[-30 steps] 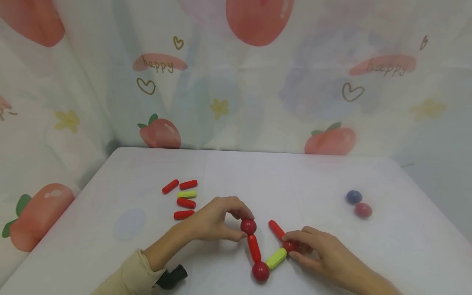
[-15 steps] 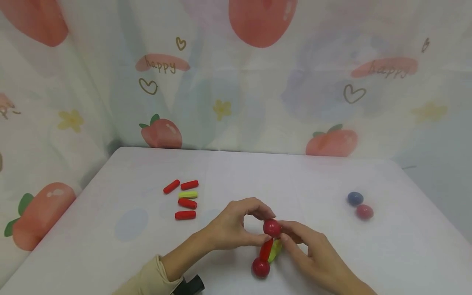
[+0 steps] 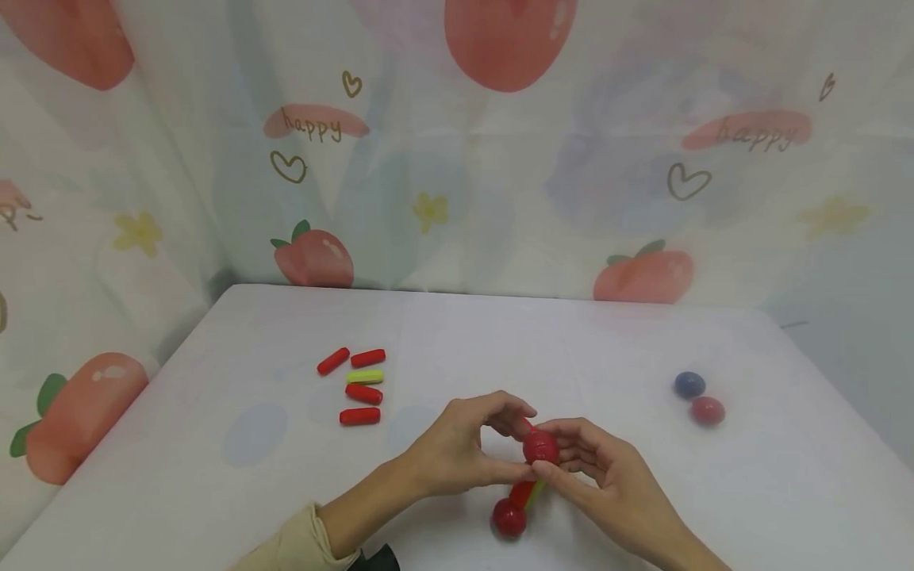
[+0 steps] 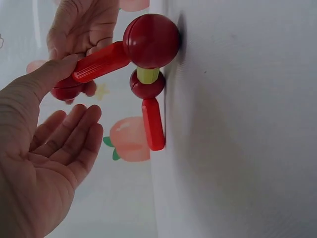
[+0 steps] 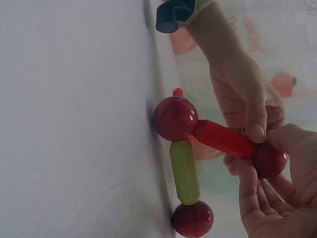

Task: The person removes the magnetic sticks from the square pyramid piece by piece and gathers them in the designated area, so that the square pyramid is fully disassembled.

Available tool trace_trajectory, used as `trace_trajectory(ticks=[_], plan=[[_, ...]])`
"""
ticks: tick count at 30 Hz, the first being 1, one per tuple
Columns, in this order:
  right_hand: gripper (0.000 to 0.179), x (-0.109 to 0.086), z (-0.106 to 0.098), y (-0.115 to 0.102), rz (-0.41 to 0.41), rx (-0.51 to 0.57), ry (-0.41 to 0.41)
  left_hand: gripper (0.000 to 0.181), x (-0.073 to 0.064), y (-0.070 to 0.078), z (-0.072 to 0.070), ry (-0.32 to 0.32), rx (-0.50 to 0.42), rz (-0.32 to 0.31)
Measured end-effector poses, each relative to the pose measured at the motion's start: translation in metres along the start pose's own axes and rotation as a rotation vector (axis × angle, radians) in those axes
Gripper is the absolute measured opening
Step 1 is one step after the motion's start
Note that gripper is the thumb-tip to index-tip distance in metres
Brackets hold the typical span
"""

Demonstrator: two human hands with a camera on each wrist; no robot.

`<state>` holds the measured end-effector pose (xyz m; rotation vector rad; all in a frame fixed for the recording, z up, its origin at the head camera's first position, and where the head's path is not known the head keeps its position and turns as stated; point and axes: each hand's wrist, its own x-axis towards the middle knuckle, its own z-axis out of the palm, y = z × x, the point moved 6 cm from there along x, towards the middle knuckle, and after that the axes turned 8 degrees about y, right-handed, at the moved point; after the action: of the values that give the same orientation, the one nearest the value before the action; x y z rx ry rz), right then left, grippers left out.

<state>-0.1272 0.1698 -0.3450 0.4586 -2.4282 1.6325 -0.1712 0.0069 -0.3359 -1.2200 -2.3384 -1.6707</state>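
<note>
My left hand and right hand meet at one glossy red ball, each pinching it between thumb and fingers. From this ball a red rod slopes down to a second red ball, which sits at the tabletop. A yellow-green rod runs from that second ball to a third red ball, low by the table. Another red rod sticks out from the third ball. In the head view, the hands and the upper ball hide most of this far part.
Several loose red rods and one yellow-green rod lie left of centre on the white table. A blue ball and a pinkish-red ball sit at the right. Patterned cloth hangs behind the table.
My left hand has moved right with its red ball, tilting the attached rod over. My right hand has let go of the third ball and now holds the left hand's ball too.
</note>
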Motion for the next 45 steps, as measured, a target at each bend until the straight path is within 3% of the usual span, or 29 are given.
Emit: trace_trajectory(ticks=[4, 7, 14, 23, 28, 31, 34, 37, 40, 45], plan=[[0.037, -0.002, -0.003, -0.001, -0.038, 0.055, -0.002, 0.047, -0.004, -0.011, 0.009, -0.067, -0.019, -0.147], [0.038, -0.003, -0.005, 0.000, -0.054, 0.071, 0.004, 0.042, -0.007, -0.017, 0.014, -0.113, 0.008, -0.222], [0.041, -0.004, -0.008, 0.001, -0.094, -0.002, 0.000, 0.036, -0.008, -0.018, 0.008, -0.108, 0.095, -0.182], [0.044, -0.006, -0.009, 0.004, -0.162, -0.123, -0.051, 0.022, -0.011, -0.020, 0.003, -0.120, 0.120, -0.114], [0.044, -0.008, -0.009, 0.008, -0.168, -0.149, -0.089, 0.019, -0.011, -0.023, 0.002, -0.124, 0.133, -0.124], [0.042, -0.011, -0.007, 0.012, -0.152, -0.137, -0.144, 0.018, -0.012, -0.024, 0.002, -0.125, 0.165, -0.151], [0.037, -0.018, -0.001, 0.016, -0.103, -0.125, -0.254, 0.019, -0.012, -0.026, 0.001, -0.122, 0.205, -0.183], [0.036, -0.024, 0.002, 0.023, -0.008, -0.146, -0.333, 0.020, -0.011, -0.026, 0.000, -0.124, 0.227, -0.198], [0.038, -0.024, -0.008, 0.028, 0.008, -0.238, -0.268, 0.020, -0.011, -0.026, 0.001, -0.127, 0.237, -0.195], [0.046, -0.019, -0.050, 0.047, 0.136, -0.388, -0.024, 0.020, -0.011, -0.027, 0.000, -0.111, 0.266, -0.210]])
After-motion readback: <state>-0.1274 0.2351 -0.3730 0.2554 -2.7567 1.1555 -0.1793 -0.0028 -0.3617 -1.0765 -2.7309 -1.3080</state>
